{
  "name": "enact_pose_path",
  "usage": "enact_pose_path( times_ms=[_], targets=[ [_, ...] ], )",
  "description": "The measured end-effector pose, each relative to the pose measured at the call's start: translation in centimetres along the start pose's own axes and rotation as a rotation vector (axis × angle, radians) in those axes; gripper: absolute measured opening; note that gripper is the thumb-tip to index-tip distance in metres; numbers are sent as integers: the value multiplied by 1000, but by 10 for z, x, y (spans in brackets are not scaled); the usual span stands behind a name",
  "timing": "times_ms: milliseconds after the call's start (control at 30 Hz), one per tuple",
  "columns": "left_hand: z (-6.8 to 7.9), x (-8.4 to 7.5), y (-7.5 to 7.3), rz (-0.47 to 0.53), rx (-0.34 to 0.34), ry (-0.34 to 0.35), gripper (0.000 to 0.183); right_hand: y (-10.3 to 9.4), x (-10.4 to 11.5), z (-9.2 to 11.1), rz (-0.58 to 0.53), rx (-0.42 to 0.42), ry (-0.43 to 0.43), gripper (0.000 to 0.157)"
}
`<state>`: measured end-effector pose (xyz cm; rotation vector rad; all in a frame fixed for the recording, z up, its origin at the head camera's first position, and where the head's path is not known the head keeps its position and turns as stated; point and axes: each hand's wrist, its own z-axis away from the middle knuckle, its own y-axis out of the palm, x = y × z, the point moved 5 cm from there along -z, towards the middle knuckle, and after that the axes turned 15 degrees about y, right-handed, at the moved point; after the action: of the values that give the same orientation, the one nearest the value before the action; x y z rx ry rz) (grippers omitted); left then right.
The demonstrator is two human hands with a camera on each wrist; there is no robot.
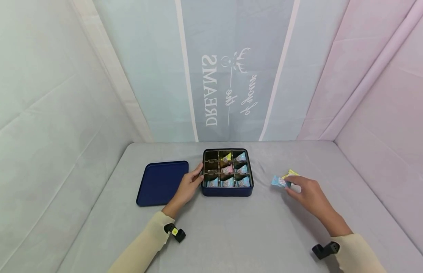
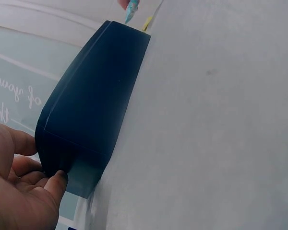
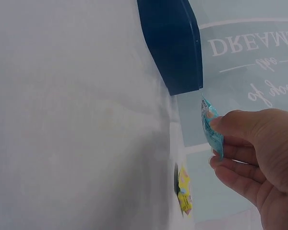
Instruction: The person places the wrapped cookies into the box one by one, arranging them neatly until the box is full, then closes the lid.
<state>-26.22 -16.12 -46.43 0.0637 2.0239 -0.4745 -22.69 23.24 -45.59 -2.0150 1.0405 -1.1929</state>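
Observation:
A dark blue box (image 1: 227,192) with a divided insert sits on the table. Its right column and front row hold blue-wrapped candies (image 1: 243,182). In the middle column, a yellow-wrapped candy (image 1: 226,157) is at the back and a pink-wrapped candy (image 1: 227,169) in the centre. The back two left compartments show bare floors. My left hand (image 1: 188,186) holds the box's left side, thumb and fingers against it. To the right of the box, my right hand (image 1: 308,193) pinches a blue-wrapped candy (image 3: 211,125) above the table. Beyond that hand lies another yellow-wrapped candy (image 3: 185,190), partly hidden in the head view.
A dark blue lid (image 1: 162,182) lies on the table left of the box, close to my left forearm. Grey cloth covers the table (image 1: 238,235). Behind it hangs a fabric backdrop (image 1: 232,125) with white lettering, and cloth walls stand on both sides.

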Motion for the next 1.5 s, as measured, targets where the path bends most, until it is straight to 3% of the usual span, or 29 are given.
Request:
enact_pose_path(
  times_ms=[233, 533, 867, 1167, 1500],
  targets=[
    [-1, 36, 2, -4, -21, -5, 54, 3, 12, -8, -16, -1, -29, 33],
    [-1, 36, 1, 10, -47, 6, 54, 8, 25, -19, -7, 30, -5, 30],
    [-1, 38, 0, -14, -30, -10, 54, 13, 35, -29, -15, 41, -15, 33],
    [-2, 36, -2, 8, -26, -17, 55, 19, 52, -43, -11, 102, 23, 33],
    [-2, 36, -1, 17, -20, -40, 55, 26, 78, -60, 10, 136, -33, 35]
  ],
)
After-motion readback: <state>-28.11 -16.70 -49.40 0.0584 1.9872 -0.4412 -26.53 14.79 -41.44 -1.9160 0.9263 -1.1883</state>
